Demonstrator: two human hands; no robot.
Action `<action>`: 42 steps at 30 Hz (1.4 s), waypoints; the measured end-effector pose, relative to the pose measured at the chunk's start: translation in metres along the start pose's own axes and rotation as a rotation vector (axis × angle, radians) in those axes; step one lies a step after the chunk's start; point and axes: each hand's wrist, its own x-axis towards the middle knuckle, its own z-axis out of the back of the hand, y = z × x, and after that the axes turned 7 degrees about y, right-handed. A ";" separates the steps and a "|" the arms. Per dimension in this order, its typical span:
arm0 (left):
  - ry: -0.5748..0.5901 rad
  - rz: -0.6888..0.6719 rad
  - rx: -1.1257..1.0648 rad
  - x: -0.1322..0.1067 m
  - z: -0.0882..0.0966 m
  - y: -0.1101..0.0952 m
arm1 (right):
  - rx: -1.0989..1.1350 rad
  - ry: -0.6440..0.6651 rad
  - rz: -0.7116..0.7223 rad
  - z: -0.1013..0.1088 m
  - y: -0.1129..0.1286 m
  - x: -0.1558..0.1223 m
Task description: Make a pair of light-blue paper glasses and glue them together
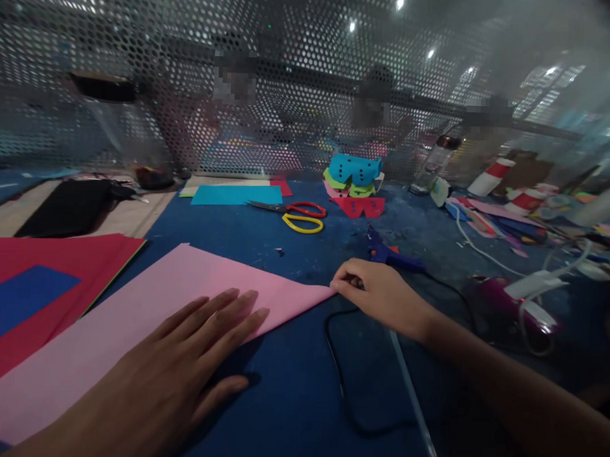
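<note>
A large pink paper sheet (pixel 147 303) lies folded on the blue table (pixel 289 401), its point aimed right. My left hand (pixel 180 364) rests flat on the sheet's lower edge, fingers stretched out and open. My right hand (pixel 377 294) is closed in a pinch on the pink sheet's right tip. A black cord (pixel 340 376) loops on the table below that hand.
Red and blue sheets (pixel 37 286) lie at the left. Two pairs of scissors, red-handled (pixel 306 208) and yellow-handled (pixel 302 223), a blue glue gun (pixel 389 253), cut paper shapes (pixel 357 177), a purple device (pixel 507 309), cups (pixel 491 175) and a perforated metal screen (pixel 290 75) stand beyond.
</note>
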 end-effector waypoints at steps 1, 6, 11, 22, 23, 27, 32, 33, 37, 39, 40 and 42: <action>0.000 0.004 -0.005 0.000 0.000 0.000 | -0.004 -0.002 0.005 0.000 0.000 0.000; -0.012 -0.009 0.008 -0.001 -0.001 0.001 | -0.004 0.005 -0.002 -0.001 -0.001 0.001; -0.011 -0.021 0.069 0.000 -0.001 0.000 | -0.011 0.043 -0.027 -0.001 -0.003 0.002; 0.046 -0.011 0.071 0.007 0.015 -0.008 | -0.011 0.056 -0.043 -0.002 -0.004 0.001; 0.057 -0.010 0.072 0.007 0.017 -0.008 | -0.007 0.062 -0.046 -0.003 -0.004 0.001; 0.076 -0.002 0.072 0.006 0.018 -0.010 | -0.006 0.065 -0.046 -0.003 -0.003 0.002; 0.087 0.017 0.060 0.003 0.014 -0.010 | -0.022 0.059 -0.062 -0.003 -0.001 0.002; 0.093 0.020 0.060 0.003 0.014 -0.010 | -0.022 0.059 -0.064 -0.003 -0.001 0.002; 0.110 0.020 0.053 0.003 0.014 -0.010 | -0.020 0.062 -0.061 -0.003 -0.002 0.001; 0.114 0.016 0.048 0.004 0.014 -0.010 | -0.017 0.064 -0.056 -0.004 -0.003 0.001; 0.116 0.015 0.047 0.004 0.015 -0.010 | -0.016 0.063 -0.055 -0.004 -0.003 0.001; 0.107 0.008 0.045 0.005 0.017 -0.011 | -0.015 0.062 -0.056 -0.005 -0.004 0.001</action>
